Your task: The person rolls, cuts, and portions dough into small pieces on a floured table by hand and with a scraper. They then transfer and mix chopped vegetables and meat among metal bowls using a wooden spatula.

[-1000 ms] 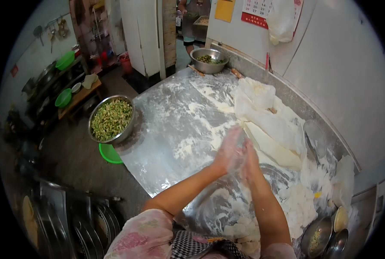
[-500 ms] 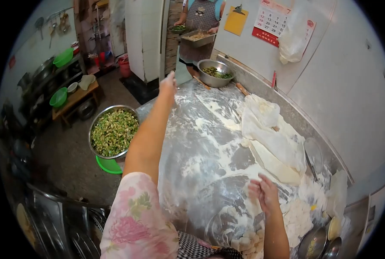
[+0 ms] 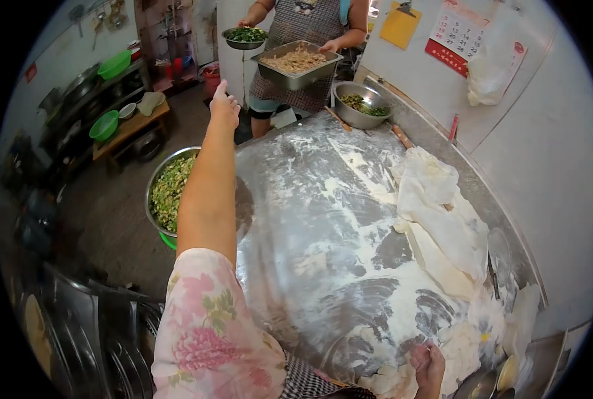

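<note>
My left hand (image 3: 225, 106) is stretched far forward past the table's far left edge, below the bowl of greens (image 3: 244, 37) that another person holds. A finger points up and the others look curled; whether anything is in it is too small to tell. My right hand (image 3: 428, 362) hovers low at the near right with fingers bent, above the flour and dough pieces (image 3: 459, 352). A long slab of dough (image 3: 436, 263), partly under a whitish cloth (image 3: 436, 199), lies on the floured metal table (image 3: 290, 199). Under my left forearm sits a bowl of chopped filling (image 3: 167, 193).
Across the table a person in a checked apron (image 3: 303, 26) also holds a metal tray of shredded food (image 3: 296, 63). A steel bowl (image 3: 361, 106) and a rolling pin (image 3: 401, 136) are by the wall. Round pans (image 3: 110, 346) stand at lower left.
My hands have parted: the left went forward and left, the right came back toward me. The other person has come up to the table's far side with the bowl and tray.
</note>
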{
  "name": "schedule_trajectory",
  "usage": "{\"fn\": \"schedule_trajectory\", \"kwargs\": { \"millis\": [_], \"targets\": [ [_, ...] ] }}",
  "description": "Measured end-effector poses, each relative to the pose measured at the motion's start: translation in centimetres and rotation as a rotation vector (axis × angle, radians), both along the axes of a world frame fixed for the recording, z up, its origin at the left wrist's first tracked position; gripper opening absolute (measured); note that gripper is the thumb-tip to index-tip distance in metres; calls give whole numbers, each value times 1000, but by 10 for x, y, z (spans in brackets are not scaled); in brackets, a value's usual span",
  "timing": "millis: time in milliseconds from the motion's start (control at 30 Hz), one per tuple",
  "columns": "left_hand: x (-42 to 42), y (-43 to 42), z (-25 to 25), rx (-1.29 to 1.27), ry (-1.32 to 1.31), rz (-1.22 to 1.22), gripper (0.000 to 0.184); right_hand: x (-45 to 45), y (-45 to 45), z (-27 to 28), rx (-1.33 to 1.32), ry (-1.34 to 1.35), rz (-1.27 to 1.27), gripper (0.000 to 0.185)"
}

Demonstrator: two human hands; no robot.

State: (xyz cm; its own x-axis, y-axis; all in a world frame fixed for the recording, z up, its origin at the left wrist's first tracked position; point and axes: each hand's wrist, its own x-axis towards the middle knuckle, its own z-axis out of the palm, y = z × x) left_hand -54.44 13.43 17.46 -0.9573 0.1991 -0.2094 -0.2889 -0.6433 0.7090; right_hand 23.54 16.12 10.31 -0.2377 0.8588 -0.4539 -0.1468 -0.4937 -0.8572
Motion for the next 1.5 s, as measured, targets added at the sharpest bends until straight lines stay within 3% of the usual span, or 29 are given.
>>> {"fn": "schedule_trajectory", "kwargs": {
  "millis": [100, 133, 233, 267, 367, 433, 467, 500, 533, 567, 633, 667, 700, 767, 800, 867, 900, 967, 1000, 1067, 1100, 1133, 1200, 1333, 1433, 1500],
  "targets": [
    [-39, -23, -20, 54, 53, -75, 76, 0, 1, -11, -13, 24, 25, 28],
    [-30, -27, -10, 62, 18, -1, 94, -3, 0, -12, -13, 18, 30, 28],
    [-11, -54, 15, 60, -58, 13, 107, -10, 1, -14, -2, 22, 82, 29],
    [0, -63, 21, 87, 31, -51, 114, -9, 7, -19, 6, 40, 127, 29],
    [6, -74, 29, -17, -45, -122, 98, -20, 9, -22, 15, 33, 148, 29],
    [54, -88, 43, -140, 163, -295, 53, -26, 13, -33, -16, 76, 182, 29],
    [52, -90, 30, -172, 164, -336, 48, -19, 13, -42, -38, 130, 201, 30],
    [59, -95, 19, -204, 144, -368, 45, -39, 3, -26, -25, -11, 131, 30],
    [65, -97, 7, -235, 125, -401, 43, -26, 1, -31, -14, 98, 261, 26],
    [80, -103, 7, -103, 67, -501, 40, -37, -6, -20, -61, -112, 134, 24],
    [66, -112, -16, 24, 72, -615, 38, -32, -18, -14, -27, -179, 195, 29],
    [108, -116, 1, -19, -7, -463, 39, -20, -22, -31, -5, -99, 227, 31],
    [130, -120, 4, -136, 142, -414, 40, -16, -30, -32, -21, -85, 199, 33],
    [126, -139, -9, 63, -58, -557, 43, -3, -45, -34, -48, -79, 181, 36],
    [141, -146, -5, 19, 7, -571, 44, 4, -51, -35, -62, -91, 180, 37],
    [180, -143, 0, -457, 713, -506, 47, 18, -60, -23, -75, -74, 162, 39],
    [202, -142, 5, -530, 852, -495, 49, 32, -71, -21, -65, -46, 147, 40],
    [294, -132, 36, -313, 253, -534, 53, 48, -81, -24, -60, -24, 124, 41],
    [332, -130, 35, -402, 341, -602, 54, 57, -86, -23, -57, -26, 111, 41],
    [381, -109, 5, -257, 63, -804, 51, 78, -92, -27, -35, -18, 91, 41],
    [425, -101, 6, -240, 33, -867, 52, 85, -97, -28, -18, 11, 89, 41],
    [449, -96, -9, -218, 107, -1188, 53, 102, -102, -26, -2, 32, 90, 41],
    [515, -87, -33, -171, 112, -1422, 57, 133, -113, -18, 102, 124, 118, 49],
    [677, -79, -58, -234, 12, -1612, 54, 210, -136, -30, 319, 293, 124, 58],
    [774, -78, -77, -256, -75, -1800, 51, 268, -152, -49, 272, 370, 18, 64],
    [830, -79, -85, -270, 1, -1895, 48, 313, -168, -44, 171, 252, -88, 67]
  ]
}}
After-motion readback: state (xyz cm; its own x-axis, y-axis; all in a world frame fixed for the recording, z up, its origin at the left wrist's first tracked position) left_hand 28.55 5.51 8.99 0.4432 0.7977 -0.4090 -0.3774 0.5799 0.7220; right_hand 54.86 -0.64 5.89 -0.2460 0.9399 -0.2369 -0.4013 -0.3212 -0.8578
